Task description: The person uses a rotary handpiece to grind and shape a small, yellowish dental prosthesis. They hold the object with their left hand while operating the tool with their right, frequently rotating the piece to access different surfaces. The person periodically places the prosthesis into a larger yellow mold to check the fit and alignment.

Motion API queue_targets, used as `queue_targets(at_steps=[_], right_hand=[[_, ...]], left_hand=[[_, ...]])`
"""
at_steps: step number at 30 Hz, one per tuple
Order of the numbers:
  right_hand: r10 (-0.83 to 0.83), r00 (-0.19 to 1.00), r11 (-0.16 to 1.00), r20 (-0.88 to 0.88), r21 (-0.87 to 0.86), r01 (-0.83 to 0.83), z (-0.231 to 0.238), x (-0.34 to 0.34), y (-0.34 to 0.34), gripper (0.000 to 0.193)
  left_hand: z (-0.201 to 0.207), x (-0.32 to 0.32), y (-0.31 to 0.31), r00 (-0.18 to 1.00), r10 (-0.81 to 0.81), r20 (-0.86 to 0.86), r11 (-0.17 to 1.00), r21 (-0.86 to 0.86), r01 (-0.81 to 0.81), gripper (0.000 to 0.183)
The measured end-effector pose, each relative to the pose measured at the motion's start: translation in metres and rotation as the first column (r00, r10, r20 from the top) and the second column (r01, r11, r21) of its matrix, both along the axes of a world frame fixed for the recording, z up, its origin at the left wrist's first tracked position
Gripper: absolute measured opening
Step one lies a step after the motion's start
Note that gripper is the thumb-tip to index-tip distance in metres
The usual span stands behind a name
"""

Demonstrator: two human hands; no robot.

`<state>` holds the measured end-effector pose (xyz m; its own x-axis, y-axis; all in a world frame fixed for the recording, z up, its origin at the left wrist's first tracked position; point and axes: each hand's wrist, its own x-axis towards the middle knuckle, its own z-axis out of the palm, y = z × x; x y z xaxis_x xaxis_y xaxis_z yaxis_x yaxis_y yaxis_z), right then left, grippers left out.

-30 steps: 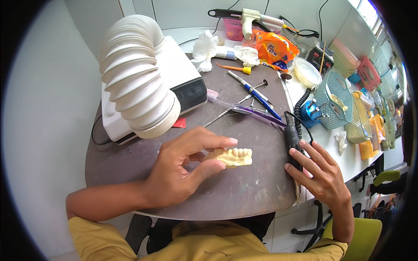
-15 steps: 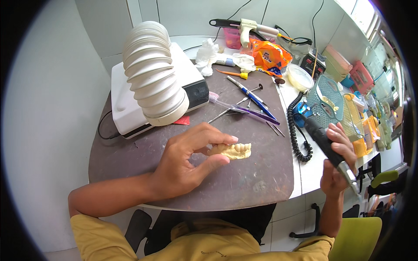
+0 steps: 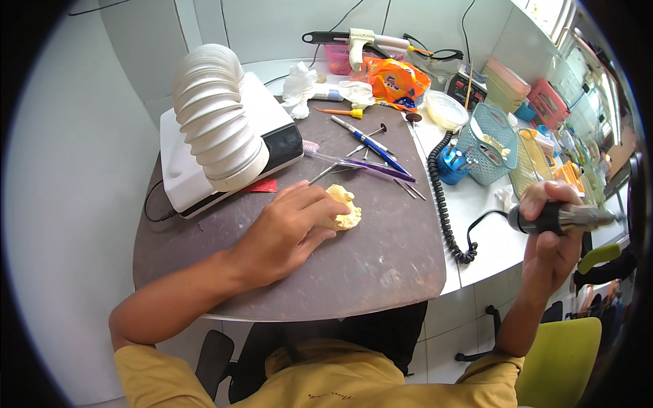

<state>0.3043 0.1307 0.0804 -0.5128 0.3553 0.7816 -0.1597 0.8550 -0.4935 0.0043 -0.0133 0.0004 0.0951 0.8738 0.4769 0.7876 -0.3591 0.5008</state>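
Observation:
My left hand (image 3: 286,221) has its fingers closed round one side of a pale yellow dental cast (image 3: 349,212), low over the brown work mat. Part of the cast is hidden under the fingers; its tooth row shows on the free side. At the far right, my right hand (image 3: 554,245) is raised off the desk and grips a black and silver rotary handpiece (image 3: 539,219). Its cord runs back to a black coiled cable (image 3: 439,197). The handpiece's silver end is blurred, so any bur in it cannot be made out.
A white machine (image 3: 183,143) with a ribbed hose (image 3: 214,122) stands at the left. Beyond the cast lie a purple toothbrush (image 3: 371,167), a blue-handled tool (image 3: 381,154) and small metal instruments. A blue bur stand (image 3: 451,165) and a mesh basket (image 3: 488,163) are to the right.
My left hand has lowered the cast toward the mat, moving slightly left and turning it. My right hand has moved up and right, swinging the handpiece from pointing down to nearly level.

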Motion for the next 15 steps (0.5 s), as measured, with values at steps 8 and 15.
queue_targets(at_steps=[8,15], right_hand=[[0.231,0.941,0.853,0.247,-0.516,-0.074,0.016,-0.021,-0.035,0.062],[0.490,0.856,0.524,0.165,-0.840,-0.138,0.012,-0.023,-0.026,0.048]], left_hand=[[0.012,0.062,-0.006,0.885,-0.229,0.405,0.948,-0.114,0.297,0.047],[-0.008,0.125,0.032,0.336,-0.327,0.883,0.806,0.075,0.587,0.038]])
